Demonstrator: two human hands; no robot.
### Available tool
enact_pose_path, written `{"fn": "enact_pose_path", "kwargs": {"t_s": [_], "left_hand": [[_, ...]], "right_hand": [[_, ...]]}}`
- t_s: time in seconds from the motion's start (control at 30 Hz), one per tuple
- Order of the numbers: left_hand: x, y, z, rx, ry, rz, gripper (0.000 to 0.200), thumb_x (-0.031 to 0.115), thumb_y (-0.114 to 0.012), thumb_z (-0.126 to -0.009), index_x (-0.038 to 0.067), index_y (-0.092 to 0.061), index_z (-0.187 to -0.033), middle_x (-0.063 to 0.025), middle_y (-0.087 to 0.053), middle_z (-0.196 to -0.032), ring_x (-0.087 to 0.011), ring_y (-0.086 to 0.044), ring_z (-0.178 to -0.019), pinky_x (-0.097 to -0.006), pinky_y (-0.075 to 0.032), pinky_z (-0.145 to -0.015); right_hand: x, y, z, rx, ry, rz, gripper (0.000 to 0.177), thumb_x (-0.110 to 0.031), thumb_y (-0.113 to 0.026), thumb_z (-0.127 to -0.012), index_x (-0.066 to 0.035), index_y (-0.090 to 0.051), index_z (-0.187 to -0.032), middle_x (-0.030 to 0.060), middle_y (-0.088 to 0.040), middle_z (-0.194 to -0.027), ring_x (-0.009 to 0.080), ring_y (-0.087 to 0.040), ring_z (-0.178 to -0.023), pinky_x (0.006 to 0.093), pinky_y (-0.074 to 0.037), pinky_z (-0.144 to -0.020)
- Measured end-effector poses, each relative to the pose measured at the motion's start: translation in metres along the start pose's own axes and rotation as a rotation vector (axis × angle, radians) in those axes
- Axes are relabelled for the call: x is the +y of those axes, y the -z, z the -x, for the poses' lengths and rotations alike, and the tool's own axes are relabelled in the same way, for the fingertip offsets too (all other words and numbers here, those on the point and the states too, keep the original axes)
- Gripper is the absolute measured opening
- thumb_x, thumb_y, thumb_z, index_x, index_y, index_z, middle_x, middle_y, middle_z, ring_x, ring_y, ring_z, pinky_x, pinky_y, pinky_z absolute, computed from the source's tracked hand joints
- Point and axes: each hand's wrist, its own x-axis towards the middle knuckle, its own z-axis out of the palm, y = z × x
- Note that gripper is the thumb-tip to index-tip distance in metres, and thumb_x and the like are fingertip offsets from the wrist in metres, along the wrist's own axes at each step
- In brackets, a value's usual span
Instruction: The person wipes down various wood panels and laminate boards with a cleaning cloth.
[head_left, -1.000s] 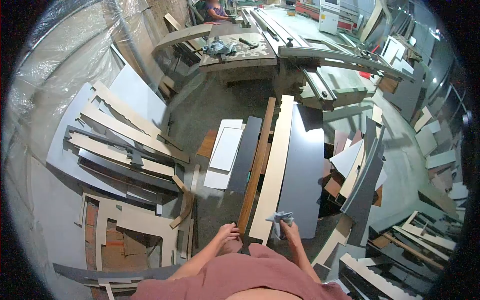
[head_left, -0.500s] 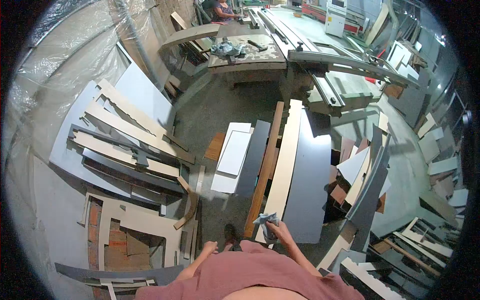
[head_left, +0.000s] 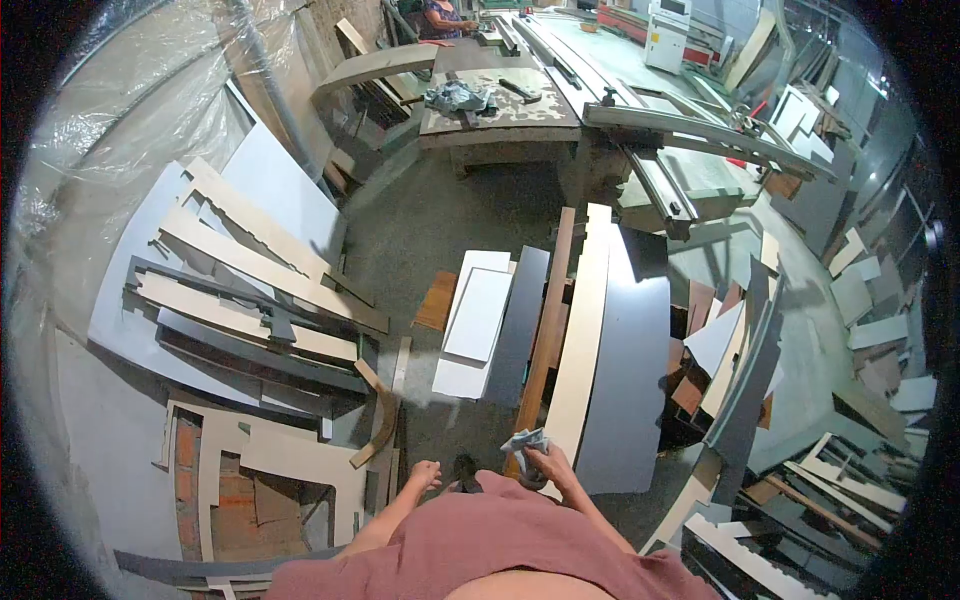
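A bunched grey-blue cloth [head_left: 524, 441] is in my right hand [head_left: 549, 463], whose fingers are closed around it, low in the view near the lower end of a long cream board [head_left: 580, 350]. My left hand [head_left: 425, 475] hangs to the left with its fingers curled in; whether anything is inside cannot be made out. Beside the cream board lie a brown wooden strip [head_left: 546, 345] and a wide grey panel [head_left: 628, 370]. Further left are a dark narrow panel [head_left: 520, 325] and white panels [head_left: 478, 315].
Ahead stands a worktable [head_left: 450, 122] with a crumpled cloth [head_left: 460, 97] and a dark tool [head_left: 519, 91]. A sliding rail machine [head_left: 700, 125] is at the right. Board offcuts lean on both sides. Another person [head_left: 445, 20] is at the far back.
The view has shifted slightly. My left hand has risen a little, and my right hand with the cloth has moved slightly left.
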Motion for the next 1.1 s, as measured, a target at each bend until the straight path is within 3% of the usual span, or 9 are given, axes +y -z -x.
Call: {"fn": "enact_pose_path", "kwargs": {"t_s": [0.33,0.47,0.5,0.53,0.57,0.6,0.8,1.03,1.1], "left_hand": [[0.013,0.049,-0.043,-0.054,-0.034,-0.035,0.030,0.027,-0.046,-0.083,0.001,-0.050,-0.098,-0.0084,-0.056,-0.090,-0.0177,-0.057,-0.063,-0.0321,-0.045,-0.056],[0.016,0.076,-0.081,-0.172,-0.189,-0.078,0.028,0.028,-0.048,-0.082,0.001,-0.053,-0.077,-0.0099,-0.055,-0.066,-0.0193,-0.052,-0.049,-0.0322,-0.040,-0.041],[0.022,0.080,-0.097,-0.133,-0.159,-0.292,0.030,0.029,-0.047,-0.082,0.001,-0.052,-0.072,-0.0098,-0.053,-0.059,-0.0204,-0.051,-0.047,-0.0337,-0.038,-0.039],[0.005,0.086,-0.128,-0.176,-0.274,-0.276,0.031,0.030,-0.046,-0.082,0.001,-0.052,-0.072,-0.0092,-0.051,-0.055,-0.0205,-0.049,-0.044,-0.0345,-0.037,-0.038],[0.011,0.090,-0.138,-0.106,-0.529,-0.631,0.030,0.028,-0.046,-0.083,0.002,-0.051,-0.070,-0.0081,-0.051,-0.055,-0.0202,-0.048,-0.042,-0.0334,-0.037,-0.038],[0.035,0.091,-0.110,-0.172,-0.277,-0.322,0.031,0.029,-0.047,-0.082,0.001,-0.051,-0.069,-0.0072,-0.051,-0.056,-0.0190,-0.049,-0.045,-0.0319,-0.037,-0.039],[0.074,0.070,-0.125,-0.050,-0.091,-0.101,0.036,0.035,-0.050,-0.081,-0.001,-0.053,-0.084,-0.0079,-0.056,-0.075,-0.0128,-0.050,-0.050,-0.0280,-0.039,-0.042],[0.083,0.013,-0.191,-0.226,-0.130,-0.012,0.038,0.038,-0.051,-0.080,0.000,-0.052,-0.086,-0.0077,-0.055,-0.073,-0.0127,-0.049,-0.049,-0.0258,-0.039,-0.042],[0.085,-0.009,-0.225,-0.018,-0.413,0.054,0.037,0.036,-0.052,-0.079,0.000,-0.052,-0.084,-0.0081,-0.054,-0.073,-0.0129,-0.052,-0.052,-0.0251,-0.040,-0.043]], "right_hand": [[-0.001,-0.033,-0.014,0.057,-0.090,-0.030,0.029,-0.025,-0.057,-0.075,-0.003,-0.054,-0.094,0.0040,-0.057,-0.083,0.0136,-0.050,-0.074,0.0273,-0.040,-0.068],[0.013,-0.050,-0.036,0.134,-0.037,-0.035,0.031,-0.025,-0.056,-0.076,-0.002,-0.053,-0.096,0.0038,-0.056,-0.082,0.0131,-0.049,-0.072,0.0272,-0.040,-0.065],[-0.005,-0.053,-0.031,0.159,-0.073,-0.038,0.031,-0.025,-0.055,-0.076,-0.001,-0.053,-0.096,0.0041,-0.056,-0.081,0.0131,-0.049,-0.072,0.0274,-0.040,-0.064],[-0.027,-0.056,-0.022,0.182,-0.125,-0.039,0.032,-0.026,-0.054,-0.076,-0.001,-0.053,-0.096,0.0044,-0.056,-0.081,0.0130,-0.049,-0.072,0.0276,-0.040,-0.064],[-0.039,-0.060,-0.018,0.217,-0.163,-0.057,0.032,-0.026,-0.054,-0.077,0.000,-0.053,-0.096,0.0046,-0.056,-0.080,0.0129,-0.048,-0.071,0.0277,-0.040,-0.063],[-0.041,-0.065,-0.012,0.258,-0.191,-0.072,0.033,-0.026,-0.054,-0.077,0.001,-0.053,-0.096,0.0048,-0.056,-0.079,0.0128,-0.048,-0.071,0.0279,-0.040,-0.063],[0.019,-0.072,0.027,0.416,-0.215,-0.060,0.034,-0.026,-0.055,-0.077,0.001,-0.053,-0.096,0.0036,-0.055,-0.081,0.0116,-0.047,-0.070,0.0257,-0.039,-0.064],[0.030,-0.065,0.062,0.565,-0.320,-0.071,0.033,-0.026,-0.056,-0.077,0.000,-0.054,-0.096,0.0049,-0.056,-0.086,0.0124,-0.049,-0.075,0.0257,-0.039,-0.068],[0.026,-0.064,0.066,0.616,-0.350,-0.051,0.032,-0.026,-0.056,-0.077,0.001,-0.054,-0.095,0.0068,-0.058,-0.087,0.0144,-0.051,-0.076,0.0274,-0.040,-0.069]]}}
